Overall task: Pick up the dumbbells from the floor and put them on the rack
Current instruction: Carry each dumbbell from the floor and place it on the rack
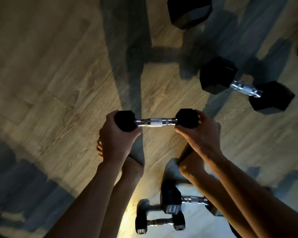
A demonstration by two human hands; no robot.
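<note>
Wood-grain plank floor (62, 69), warm tan, dim light. Long dark shadow bands (127, 54) cross floor at centre top. Pale bright patch (193, 225) on floor at bottom, right of centre.

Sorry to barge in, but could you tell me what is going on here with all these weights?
A person is tidying dumbbells off a wooden floor. Both hands grip one small dumbbell by its black ends, the left hand on one head and the right hand on the other, chrome handle bare between them. A larger dumbbell lies on the floor to the right, and several more sit near the person's bare feet. No rack can be clearly made out.
</note>
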